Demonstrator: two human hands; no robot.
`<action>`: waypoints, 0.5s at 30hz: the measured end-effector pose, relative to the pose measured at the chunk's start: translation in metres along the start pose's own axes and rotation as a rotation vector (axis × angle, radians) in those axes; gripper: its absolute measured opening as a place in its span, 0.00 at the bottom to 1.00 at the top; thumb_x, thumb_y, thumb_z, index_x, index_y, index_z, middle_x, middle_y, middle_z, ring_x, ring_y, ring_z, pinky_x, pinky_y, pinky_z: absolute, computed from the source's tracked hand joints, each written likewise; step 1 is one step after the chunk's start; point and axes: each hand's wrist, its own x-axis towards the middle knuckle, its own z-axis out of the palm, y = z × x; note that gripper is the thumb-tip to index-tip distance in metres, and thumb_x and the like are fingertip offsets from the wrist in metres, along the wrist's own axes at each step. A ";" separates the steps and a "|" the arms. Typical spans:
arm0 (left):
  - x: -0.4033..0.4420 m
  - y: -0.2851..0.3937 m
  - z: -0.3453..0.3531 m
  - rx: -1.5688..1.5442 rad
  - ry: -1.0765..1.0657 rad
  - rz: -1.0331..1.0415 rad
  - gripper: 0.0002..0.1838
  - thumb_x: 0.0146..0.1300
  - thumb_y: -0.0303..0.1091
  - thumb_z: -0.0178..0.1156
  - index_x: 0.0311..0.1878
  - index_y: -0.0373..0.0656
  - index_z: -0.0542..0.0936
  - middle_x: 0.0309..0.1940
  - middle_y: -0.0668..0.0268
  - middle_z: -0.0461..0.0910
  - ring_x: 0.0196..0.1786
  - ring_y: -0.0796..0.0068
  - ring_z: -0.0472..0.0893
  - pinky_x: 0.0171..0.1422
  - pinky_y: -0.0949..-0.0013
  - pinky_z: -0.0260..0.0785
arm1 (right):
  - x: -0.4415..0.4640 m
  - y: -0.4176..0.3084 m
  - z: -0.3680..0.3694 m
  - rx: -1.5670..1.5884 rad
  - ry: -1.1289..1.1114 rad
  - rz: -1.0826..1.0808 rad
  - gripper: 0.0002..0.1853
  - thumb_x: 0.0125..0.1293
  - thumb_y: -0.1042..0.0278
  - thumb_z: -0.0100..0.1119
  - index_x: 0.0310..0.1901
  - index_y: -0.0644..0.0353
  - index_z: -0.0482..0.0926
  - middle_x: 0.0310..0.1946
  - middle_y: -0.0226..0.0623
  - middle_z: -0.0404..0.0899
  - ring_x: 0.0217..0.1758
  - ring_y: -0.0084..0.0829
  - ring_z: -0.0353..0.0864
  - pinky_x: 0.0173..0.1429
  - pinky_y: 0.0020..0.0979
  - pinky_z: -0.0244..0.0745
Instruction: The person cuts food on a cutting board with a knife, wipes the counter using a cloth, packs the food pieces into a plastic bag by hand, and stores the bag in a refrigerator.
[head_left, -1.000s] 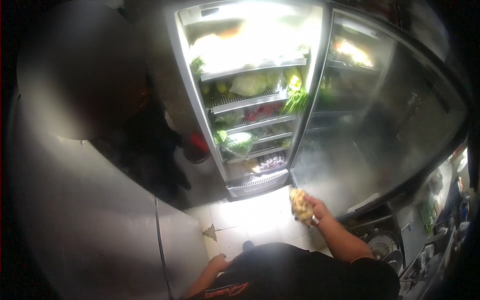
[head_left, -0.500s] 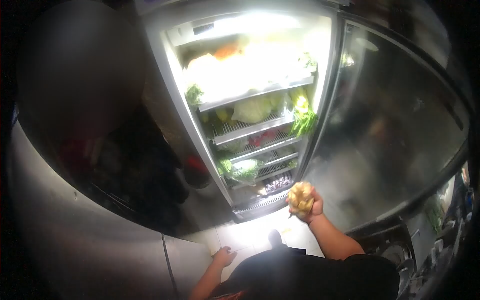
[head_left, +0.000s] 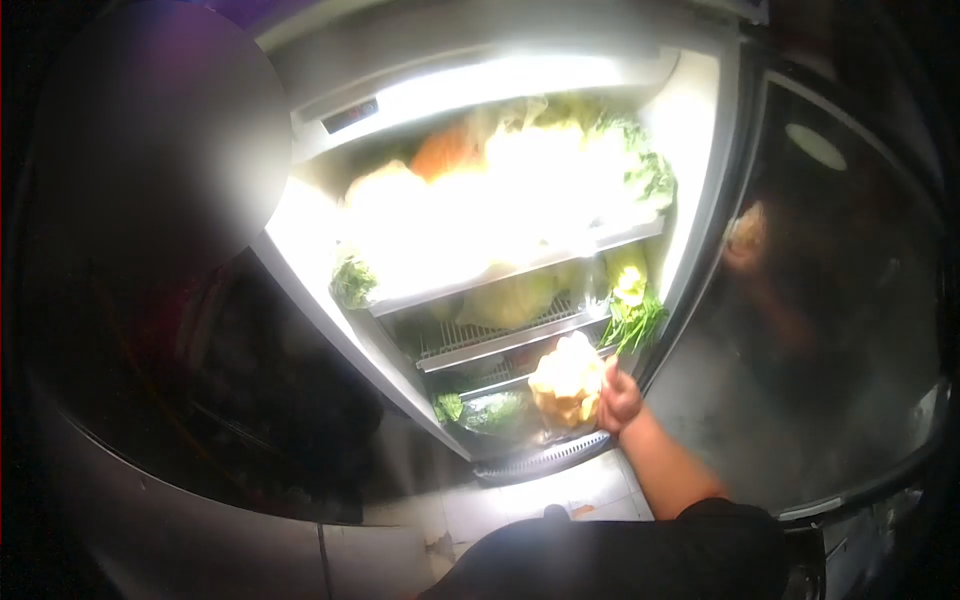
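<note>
My right hand [head_left: 618,398] is closed on a lumpy bundle of pale yellow pieces [head_left: 568,385], apparently in a clear bag; the kind of food cannot be made out. The bundle is in front of the lower shelves of the open, lit fridge [head_left: 690,180]. Just above my hand, green leafy stalks [head_left: 635,320] hang over a shelf edge. Bagged greens [head_left: 492,412] lie on a low shelf left of the bundle. My left hand is out of view.
The fridge's glass door [head_left: 830,330] stands open at the right, reflecting my arm. Overexposed vegetables crowd the top shelf [head_left: 520,275]. A steel surface [head_left: 210,530] runs along the lower left. Pale floor tiles [head_left: 530,497] lie below the fridge.
My right hand has carried the yellow bundle forward and up to the fridge shelves. The fridge appears nearer. My left hand has gone out of view.
</note>
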 end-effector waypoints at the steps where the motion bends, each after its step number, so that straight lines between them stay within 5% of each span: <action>1: 0.011 -0.012 0.012 0.116 -0.012 0.074 0.28 0.68 0.54 0.56 0.59 0.41 0.80 0.54 0.46 0.81 0.57 0.46 0.80 0.64 0.51 0.70 | 0.014 -0.004 -0.032 -0.043 0.012 0.014 0.47 0.66 0.34 0.57 0.76 0.60 0.56 0.71 0.54 0.66 0.73 0.55 0.68 0.73 0.61 0.64; 3: 0.025 -0.031 0.027 0.405 -0.059 0.243 0.27 0.69 0.53 0.55 0.59 0.40 0.80 0.54 0.46 0.81 0.57 0.44 0.80 0.64 0.51 0.71 | 0.021 0.003 -0.027 0.047 -0.021 0.115 0.40 0.67 0.44 0.61 0.73 0.60 0.62 0.67 0.52 0.71 0.68 0.55 0.73 0.62 0.63 0.75; 4: 0.029 -0.019 0.029 0.138 0.004 0.072 0.22 0.69 0.47 0.54 0.55 0.41 0.81 0.51 0.48 0.82 0.55 0.45 0.81 0.61 0.50 0.71 | 0.022 0.013 -0.034 0.023 0.025 0.154 0.37 0.66 0.48 0.62 0.71 0.60 0.65 0.64 0.52 0.73 0.65 0.55 0.76 0.57 0.62 0.79; 6: -0.051 0.116 -0.070 -0.492 0.267 -0.185 0.12 0.68 0.34 0.54 0.48 0.41 0.83 0.45 0.53 0.84 0.51 0.46 0.82 0.56 0.48 0.72 | 0.013 0.050 -0.063 0.013 0.143 0.249 0.31 0.65 0.52 0.61 0.66 0.60 0.70 0.57 0.50 0.80 0.56 0.52 0.82 0.43 0.55 0.83; 9: -0.038 0.135 -0.075 -0.463 0.249 0.072 0.12 0.67 0.36 0.56 0.46 0.39 0.83 0.45 0.52 0.84 0.50 0.50 0.83 0.53 0.48 0.72 | -0.012 0.095 -0.074 0.141 0.407 0.407 0.25 0.69 0.55 0.55 0.63 0.58 0.72 0.50 0.49 0.83 0.47 0.44 0.86 0.37 0.50 0.85; 13: -0.030 0.091 -0.052 -0.378 0.115 0.101 0.14 0.67 0.39 0.57 0.45 0.38 0.83 0.45 0.51 0.84 0.50 0.49 0.83 0.53 0.48 0.72 | 0.002 0.075 -0.075 -0.047 0.374 0.245 0.26 0.72 0.51 0.50 0.61 0.63 0.74 0.43 0.47 0.84 0.36 0.40 0.87 0.26 0.46 0.83; 15: -0.026 0.056 -0.040 -0.327 0.082 0.085 0.15 0.66 0.40 0.57 0.44 0.38 0.83 0.45 0.50 0.84 0.50 0.48 0.83 0.53 0.48 0.72 | 0.033 0.042 -0.107 -0.123 0.243 0.035 0.27 0.71 0.47 0.52 0.58 0.63 0.75 0.42 0.47 0.83 0.37 0.39 0.86 0.31 0.44 0.85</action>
